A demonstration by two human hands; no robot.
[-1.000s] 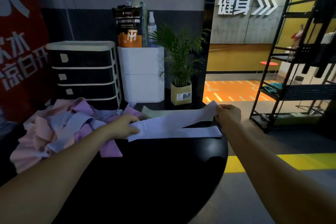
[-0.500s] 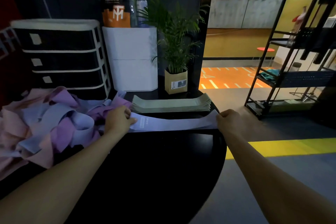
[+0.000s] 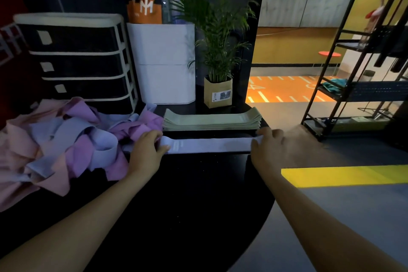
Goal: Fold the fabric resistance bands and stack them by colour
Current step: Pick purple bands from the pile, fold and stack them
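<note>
One view only, from the head camera, looking down over a dark round worktop (image 3: 198, 194). A pale lilac band (image 3: 212, 145) lies flat and stretched sideways across the far part of it, just in front of a neat stack of green bands (image 3: 212, 119) and apart from it by a thin dark strip. The main risk, as I judge it, is the band's right end: it sits at the worktop's edge, so an uneven pull or an early release could let it slide off toward the floor, or skew the fold. The tangled pile of pink, purple and lilac bands (image 3: 61, 146) lies just beside the left end, and a loose loop could get caught up in the fold. The left hand (image 3: 146, 150) lies palm down on the left end, fingers curled over it and the thumb pressing the cloth. The right hand (image 3: 268, 150) reaches out with the forearm straight, fingers bent and gripping the right end; how tightly they are clamped I cannot tell. A potted plant (image 3: 217, 55) stands behind the green stack.
</note>
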